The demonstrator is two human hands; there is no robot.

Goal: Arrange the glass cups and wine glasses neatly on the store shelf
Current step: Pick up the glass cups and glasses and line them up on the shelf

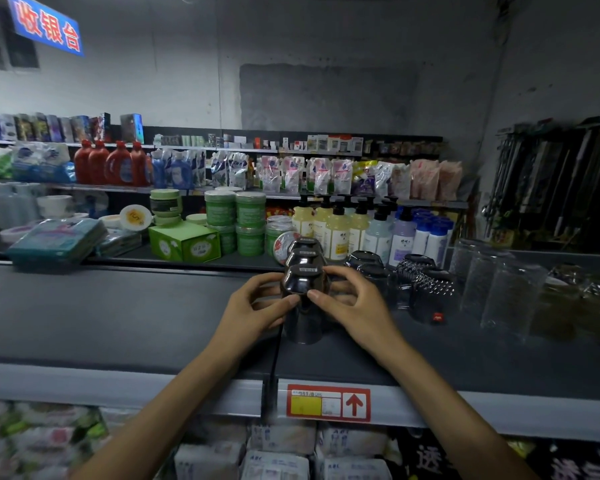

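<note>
Three smoky dark glass cups [305, 259] stand upside down in a near-to-far row at the middle of the shelf [118, 313], a white sticker on each base. The nearest cup [302, 287] stands back from the shelf's near edge. To their right stand more dark cups [364, 263], diamond-cut dark cups [430, 292] and tall clear textured tumblers [499, 289].

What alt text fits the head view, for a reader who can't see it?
The left hand and right hand hold an upside-down dark glass cup at the front of a row of matching cups on a grey store shelf. Clear glasses stand to its right, and pump bottles stand behind.
</note>
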